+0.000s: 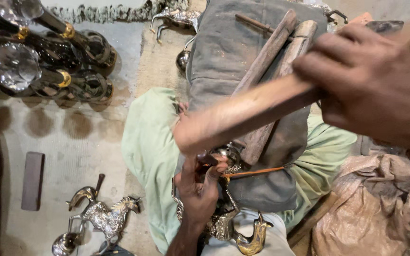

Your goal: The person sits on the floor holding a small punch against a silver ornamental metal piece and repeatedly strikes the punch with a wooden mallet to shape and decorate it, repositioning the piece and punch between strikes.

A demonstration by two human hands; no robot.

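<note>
Over the lap, right hand [376,90] grip clenched on wooden mallet [243,114], left hand [198,189] pinching punch [208,159].

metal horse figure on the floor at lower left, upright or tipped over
Tipped over. The metal horse figure lies on its side on the floor, legs pointing sideways, not standing on them.
</note>
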